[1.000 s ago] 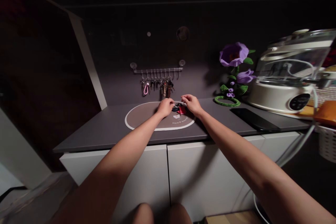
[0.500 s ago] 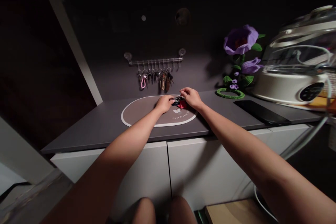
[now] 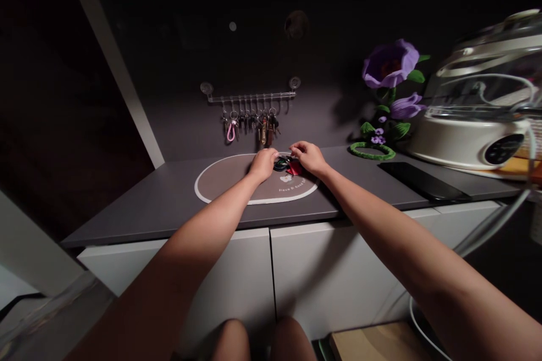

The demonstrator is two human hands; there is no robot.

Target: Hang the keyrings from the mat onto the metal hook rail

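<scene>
A small bunch of keys (image 3: 281, 163) lies on the oval brown mat (image 3: 224, 177), with a red tag (image 3: 294, 168) at its right. At the left edge of the bunch is my left hand (image 3: 263, 163), its fingers curled together; whatever they may hold is hidden. My right hand (image 3: 308, 157) bends over the bunch from the right, thumb and fingers closed at its upper edge, seemingly gripping part of the keys. Behind the hands, several more sets of keys (image 3: 253, 119) hang from a clear hook rail (image 3: 254, 97) on the wall, one with a pink loop (image 3: 231, 132).
To the right on the dark counter (image 3: 139, 203) lies a black phone (image 3: 419, 179). Purple artificial flowers (image 3: 390, 65) with a green ring base stand behind it. A white appliance (image 3: 461, 138) with a clear cover and cable fills the far right. White cabinet doors (image 3: 313, 265) are below.
My left hand has shifted slightly up and left, uncovering more of the keys. My right hand stays nearly where it was, at the upper right of the bunch.
</scene>
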